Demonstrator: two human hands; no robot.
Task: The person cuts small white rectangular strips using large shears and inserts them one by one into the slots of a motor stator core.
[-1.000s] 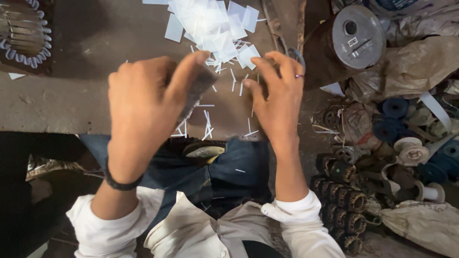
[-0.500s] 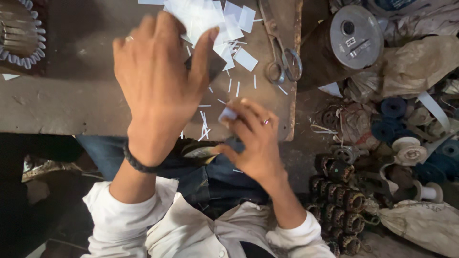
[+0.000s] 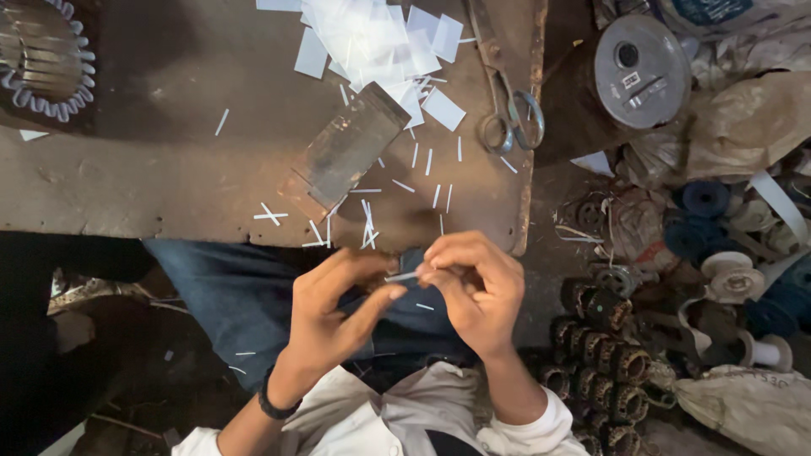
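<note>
Both hands meet over the lap at about 6 o'clock in the view, just below the near edge of the table (image 3: 127, 194). Left hand (image 3: 338, 317) curls half shut, thumb and forefinger reaching in to steady one end of a thin white paper strip (image 3: 404, 275); right hand (image 3: 473, 291) pinches the other end between thumb and fingertips, and seems to press it against a small dark part that is mostly hidden behind the fingers. That one strip looks to be the piece in work. Judging by what lies about, much is prepared and little is used: a heap of white paper squares (image 3: 372, 38) sits at 12 o'clock, many loose cut slivers (image 3: 367, 228) lie scattered across the table towards its near edge, a flat metal block (image 3: 346, 152) rests near the middle, and scissors (image 3: 507, 110) lie at 1 o'clock, untouched. On the floor at 3 to 5 o'clock stand dark wound coils (image 3: 608, 355) in rows, beside spools (image 3: 726, 274) and a round metal tin (image 3: 642, 59); whether those coils are finished I cannot tell.
</note>
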